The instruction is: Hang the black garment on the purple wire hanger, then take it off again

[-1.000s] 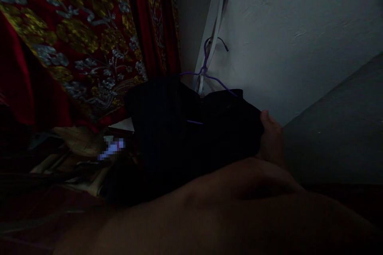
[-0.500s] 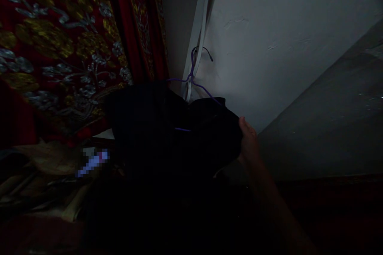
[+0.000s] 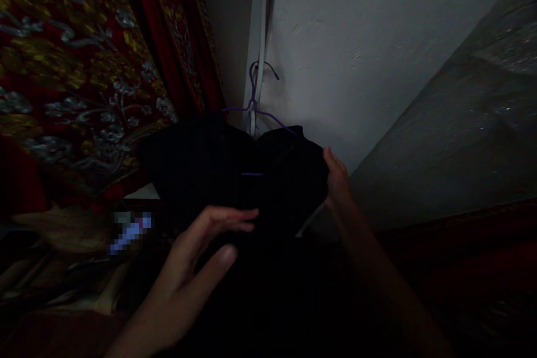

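A dark garment [image 3: 277, 190], almost black in the dim light, hangs on a purple wire hanger [image 3: 272, 116] whose hook is over a pale strip on the wall. My right hand [image 3: 338, 176] grips the garment's right shoulder edge, its thumb at the top and its fingers mostly hidden behind the cloth. In front of the garment's lower middle is my left hand [image 3: 201, 257], open, with thumb and fingers apart and nothing between them. Whether its fingertips touch the cloth I cannot tell.
A red cloth with gold and silver embroidery [image 3: 84, 67] hangs at the left. The pale strip [image 3: 258, 22] runs up the grey wall [image 3: 356, 56]. Below the embroidered cloth lie jumbled items, among them a blurred-out blue thing [image 3: 130, 233]. The lower area is very dark.
My left hand has come into view from the lower left, in front of the garment. My right hand keeps its hold on the shoulder edge. The whole view has shifted slightly.
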Available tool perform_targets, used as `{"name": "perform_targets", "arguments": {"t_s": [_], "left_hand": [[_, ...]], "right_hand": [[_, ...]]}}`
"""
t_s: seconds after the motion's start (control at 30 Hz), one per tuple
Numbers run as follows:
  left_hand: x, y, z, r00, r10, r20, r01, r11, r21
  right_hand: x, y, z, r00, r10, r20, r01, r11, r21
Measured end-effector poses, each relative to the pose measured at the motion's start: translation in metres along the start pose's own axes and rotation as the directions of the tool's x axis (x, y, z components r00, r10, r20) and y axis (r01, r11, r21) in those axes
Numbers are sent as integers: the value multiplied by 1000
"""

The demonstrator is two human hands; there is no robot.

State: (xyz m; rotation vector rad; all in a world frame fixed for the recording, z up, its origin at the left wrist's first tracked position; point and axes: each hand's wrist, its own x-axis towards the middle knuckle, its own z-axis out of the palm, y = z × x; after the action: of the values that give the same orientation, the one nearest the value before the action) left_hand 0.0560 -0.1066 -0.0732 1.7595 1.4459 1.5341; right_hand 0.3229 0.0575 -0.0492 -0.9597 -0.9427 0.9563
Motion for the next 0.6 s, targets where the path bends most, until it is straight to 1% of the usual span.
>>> {"name": "perform_targets", "arguments": {"t_s": [0.07,0.13,0.17,0.2,0.27,0.3,0.37,0.43,0.47,0.53,0.57,0.6], "left_hand": [[11,-15,1,986,14,167,-25,998,65],[23,-36,10,938,1,347,-77,976,205],[28,-48,16,921,-15,389,-108,950,293],[32,-58,22,914,-35,404,-131,917,376],[34,-76,30,928,-46,370,-153,858,490],[33,-81,31,939,-25,344,-165,844,511],[25,-84,29,951,72,300,-215,852,478],[13,-79,25,943,185,275,-281,887,367],[6,-75,24,939,223,263,-300,905,301],[-8,-68,26,944,249,217,-291,937,193],[-15,-65,31,954,241,179,-270,949,161],[-22,-64,36,966,224,132,-242,960,139]], "right_hand": [[1,1,0,1000,-13,-20,13,1000,8],[1,0,1,999,-38,-27,38,999,4],[1,0,2,998,-51,-26,51,999,0],[1,-1,2,998,-61,-23,61,998,-3],[3,-3,3,997,-75,-10,75,997,-8],[5,-4,2,997,-82,-3,82,997,-12],[11,-2,0,993,-114,-3,114,993,-41],[13,3,-6,974,-212,-81,202,973,-115],[10,8,-9,948,-282,-145,256,951,-171],[-9,21,-14,871,-408,-275,334,901,-279],[-27,29,-14,836,-439,-329,344,887,-308],[-49,38,-13,825,-434,-361,335,891,-306]]}}
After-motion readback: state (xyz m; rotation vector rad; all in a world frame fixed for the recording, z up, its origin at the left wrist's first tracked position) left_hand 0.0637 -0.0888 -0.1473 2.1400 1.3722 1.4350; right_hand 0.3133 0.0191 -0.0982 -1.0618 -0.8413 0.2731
